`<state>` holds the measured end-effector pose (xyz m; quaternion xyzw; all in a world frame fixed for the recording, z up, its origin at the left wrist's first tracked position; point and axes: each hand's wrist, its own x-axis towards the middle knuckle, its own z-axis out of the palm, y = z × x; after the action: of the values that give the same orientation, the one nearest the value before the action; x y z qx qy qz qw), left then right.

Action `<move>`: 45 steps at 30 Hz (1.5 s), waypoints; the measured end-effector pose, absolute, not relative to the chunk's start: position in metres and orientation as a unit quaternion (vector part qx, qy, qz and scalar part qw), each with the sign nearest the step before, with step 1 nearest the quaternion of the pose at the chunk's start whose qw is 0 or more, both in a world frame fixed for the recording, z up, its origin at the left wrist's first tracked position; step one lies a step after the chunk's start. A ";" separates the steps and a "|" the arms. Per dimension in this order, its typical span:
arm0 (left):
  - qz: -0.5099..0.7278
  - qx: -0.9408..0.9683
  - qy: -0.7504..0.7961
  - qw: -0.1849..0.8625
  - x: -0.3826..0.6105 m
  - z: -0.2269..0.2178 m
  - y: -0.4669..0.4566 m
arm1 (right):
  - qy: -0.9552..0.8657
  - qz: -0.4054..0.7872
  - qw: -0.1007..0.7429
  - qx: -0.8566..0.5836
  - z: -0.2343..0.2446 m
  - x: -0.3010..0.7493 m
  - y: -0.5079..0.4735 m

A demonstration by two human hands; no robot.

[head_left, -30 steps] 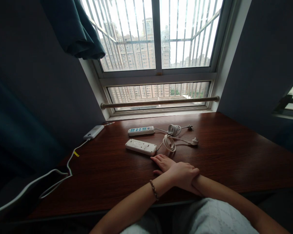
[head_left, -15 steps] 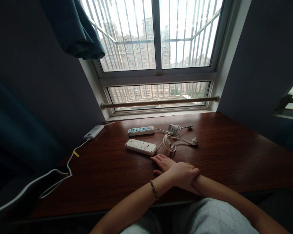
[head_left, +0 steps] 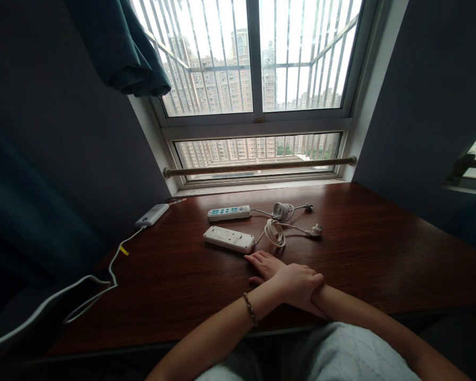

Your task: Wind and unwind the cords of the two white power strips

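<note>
My right hand [head_left: 264, 263] lies flat on the dark wooden table [head_left: 381, 248], fingers stretched out and open, its tips just short of the nearer white power strip [head_left: 229, 239]. My left hand [head_left: 297, 286], with a braided bracelet on its wrist, lies across my right wrist with the fingers curled over it. A second white power strip [head_left: 229, 212] with blue sockets lies further back. Each strip's cord is coiled to its right, the near coil [head_left: 275, 233] and the far coil [head_left: 282, 210], both ending in loose plugs.
A white flat device [head_left: 153, 215] sits at the table's back left, with a white cable [head_left: 111, 270] running off the left edge. Behind the table are a barred window, a wooden rail [head_left: 257, 166] and a dark curtain [head_left: 119, 47]. Dark walls close both sides.
</note>
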<state>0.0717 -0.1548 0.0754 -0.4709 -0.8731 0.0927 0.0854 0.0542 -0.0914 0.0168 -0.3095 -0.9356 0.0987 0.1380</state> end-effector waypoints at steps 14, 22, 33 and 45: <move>0.030 -0.493 -0.869 0.035 0.070 0.081 -0.157 | -0.934 0.102 0.128 -0.316 0.021 0.054 -0.092; 0.079 -0.483 -0.871 0.042 0.070 0.084 -0.157 | -0.935 0.101 0.134 -0.314 0.019 0.054 -0.093; 0.117 -0.473 -0.869 0.087 0.071 0.074 -0.154 | -0.935 0.102 0.126 -0.316 0.022 0.055 -0.094; 0.148 -0.478 -0.862 0.081 0.072 0.075 -0.154 | -0.936 0.094 0.137 -0.309 0.017 0.054 -0.091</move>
<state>0.0715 -0.1542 0.0751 -0.4784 -0.8618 0.1480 0.0810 0.0544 -0.0912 0.0173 -0.3091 -0.9364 0.0940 0.1372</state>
